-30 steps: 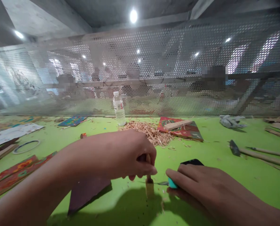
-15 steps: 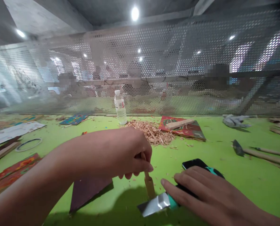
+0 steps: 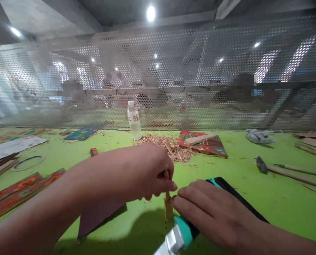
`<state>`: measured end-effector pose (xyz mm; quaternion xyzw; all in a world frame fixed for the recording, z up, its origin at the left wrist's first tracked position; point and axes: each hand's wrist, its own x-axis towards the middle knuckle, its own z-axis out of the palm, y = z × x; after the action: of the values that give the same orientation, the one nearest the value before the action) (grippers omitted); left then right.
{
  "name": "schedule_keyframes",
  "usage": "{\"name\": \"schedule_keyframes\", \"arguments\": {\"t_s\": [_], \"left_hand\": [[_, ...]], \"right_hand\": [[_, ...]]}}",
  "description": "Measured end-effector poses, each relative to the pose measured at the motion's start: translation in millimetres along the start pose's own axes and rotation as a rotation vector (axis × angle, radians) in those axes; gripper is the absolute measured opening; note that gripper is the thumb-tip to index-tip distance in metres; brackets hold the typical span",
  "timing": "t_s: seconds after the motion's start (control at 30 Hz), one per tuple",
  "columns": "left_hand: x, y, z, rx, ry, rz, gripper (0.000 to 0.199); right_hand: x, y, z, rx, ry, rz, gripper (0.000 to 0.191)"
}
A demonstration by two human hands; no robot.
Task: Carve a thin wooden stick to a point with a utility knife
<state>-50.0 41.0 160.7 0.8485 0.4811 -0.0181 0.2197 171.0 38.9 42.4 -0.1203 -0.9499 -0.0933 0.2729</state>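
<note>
My left hand (image 3: 152,173) pinches the thin upper end of a small carved wooden piece (image 3: 169,209), which stands upright over the green table (image 3: 136,219). Close on its right is my right hand (image 3: 208,209), fingers bent round a utility knife with a black and teal handle (image 3: 184,228). The knife's metal end points down to the lower left, and its tip runs out of view. My right fingertips are beside the wooden piece; whether they touch it is unclear. Under my left wrist lies a dark purple board (image 3: 98,216).
A water bottle (image 3: 134,120) stands behind wood shavings (image 3: 174,147). A red painted board (image 3: 204,143) bears a wood strip. At right lie a hammer (image 3: 262,165), a thin tool and crumpled paper (image 3: 259,136). Painted boards (image 3: 25,191) and a ring (image 3: 27,163) lie left; a perforated screen (image 3: 190,71) stands behind.
My right hand has moved left, up to the wooden piece. The knife has turned, its blade end now pointing more steeply down. My left hand keeps its pinch, shifted slightly right.
</note>
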Motion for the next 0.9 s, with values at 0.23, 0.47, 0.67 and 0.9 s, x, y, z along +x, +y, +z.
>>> {"name": "schedule_keyframes", "arguments": {"t_s": [0.23, 0.47, 0.67, 0.9], "left_hand": [[-1.6, 1.3, -1.9, 0.0, -0.019, 0.02, 0.023], [-3.1, 2.5, -0.7, 0.009, 0.002, 0.038, 0.025], [-3.8, 3.3, -1.2, -0.007, 0.003, 0.041, 0.026], [-4.6, 1.5, -0.2, -0.023, 0.016, -0.002, 0.027]], "right_hand": [[-0.1, 4.7, 13.4, 0.178, 0.006, 0.16, 0.03], [1.8, 3.7, 13.4, 0.133, 0.065, 0.082, 0.033], [-0.1, 2.1, 10.8, -0.028, 0.022, -0.052, 0.035], [-2.8, 2.0, 14.9, -0.011, -0.124, -0.026, 0.028]]}}
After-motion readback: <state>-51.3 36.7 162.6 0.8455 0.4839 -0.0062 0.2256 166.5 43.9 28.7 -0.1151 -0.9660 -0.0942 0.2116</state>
